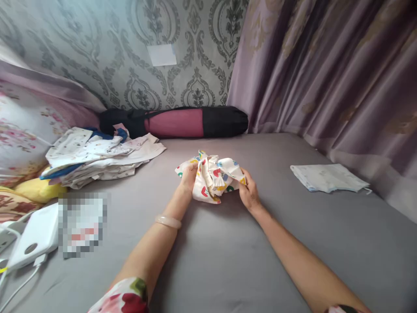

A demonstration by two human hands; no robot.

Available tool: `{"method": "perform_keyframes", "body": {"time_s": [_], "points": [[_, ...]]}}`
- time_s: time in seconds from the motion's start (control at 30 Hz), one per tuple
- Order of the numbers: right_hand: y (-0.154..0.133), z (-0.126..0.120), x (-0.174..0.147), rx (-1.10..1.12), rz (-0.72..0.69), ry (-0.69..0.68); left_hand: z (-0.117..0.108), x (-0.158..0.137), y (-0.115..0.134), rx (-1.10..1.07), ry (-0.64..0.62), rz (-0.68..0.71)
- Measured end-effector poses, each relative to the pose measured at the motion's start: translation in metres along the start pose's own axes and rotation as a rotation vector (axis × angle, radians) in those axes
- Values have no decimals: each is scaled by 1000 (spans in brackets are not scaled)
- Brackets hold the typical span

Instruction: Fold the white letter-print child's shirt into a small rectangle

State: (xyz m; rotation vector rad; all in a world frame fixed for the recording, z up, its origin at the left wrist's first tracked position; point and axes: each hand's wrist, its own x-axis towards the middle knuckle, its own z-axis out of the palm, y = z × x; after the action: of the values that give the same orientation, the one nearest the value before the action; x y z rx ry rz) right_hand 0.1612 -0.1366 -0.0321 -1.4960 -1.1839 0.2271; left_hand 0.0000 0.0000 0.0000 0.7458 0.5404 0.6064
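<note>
Gray sheeting [208, 269] spreads beneath a person's outstretched forearms, a damask-patterned wall [107, 56] rising behind. At center, a bunched white cloth [211, 178] printed with red, yellow, green and blue motifs is held between two hands; whether its lower edge touches the sheeting cannot be told. The left hand [188, 177], a pale bangle [167, 221] circling that forearm, is clamped on one side of the cloth, while the right hand [250, 191] pinches the opposite edge between thumb and fingers. Well apart to the right, a folded pale textile [329, 177] lies flat near purple curtains [293, 69]. On the left, a stack of garments [104, 156], mostly white with small prints and some blue showing, rests beside floral fabric [19, 130] and a yellow item [41, 190]. Nearer the camera, a white device [39, 228] with a cable plugged in sits next to a pixelated object [83, 224], its details unreadable. Along the wall lies a long black-and-maroon bag [176, 122], rounded out, its contents hidden. Above it, a white rectangle [162, 55] shows against the wallpaper.
</note>
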Motion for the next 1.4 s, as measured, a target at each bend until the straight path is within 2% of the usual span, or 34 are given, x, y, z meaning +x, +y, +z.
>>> {"method": "perform_keyframes", "body": {"time_s": [0.17, 0.23, 0.37, 0.43, 0.53, 0.7, 0.87, 0.97, 1.03, 1.2, 1.4], "points": [[-2, -1, 4, -34, 10, 59, 2, -13, 9, 127, 49, 72], [-2, -1, 4, -43, 11, 68, 7, -21, 14, 289, 148, 168], [-3, -1, 4, -36, 18, 72, 19, -39, 21, 754, 321, 364], [-2, -1, 4, -30, 6, 91, 23, -44, 23, 932, 358, 369], [2, -4, 7, -18, -4, 149, 22, -48, 26, 1027, 375, 256], [10, -11, 12, -98, 29, 256, 8, -48, 30, 1006, 383, 77], [14, -16, 15, -87, 45, 319, -2, -39, 19, 909, 274, -15], [20, -17, 17, -67, 108, 313, -7, -31, 13, 738, 214, -1], [25, -19, 19, -59, 156, 315, -13, -27, 12, 604, 218, 18], [31, -25, 21, -73, 268, 311, -27, -20, 17, 425, 364, 98], [30, -26, 19, -220, 305, 124, -43, -9, 14, 238, 463, 193]]}}
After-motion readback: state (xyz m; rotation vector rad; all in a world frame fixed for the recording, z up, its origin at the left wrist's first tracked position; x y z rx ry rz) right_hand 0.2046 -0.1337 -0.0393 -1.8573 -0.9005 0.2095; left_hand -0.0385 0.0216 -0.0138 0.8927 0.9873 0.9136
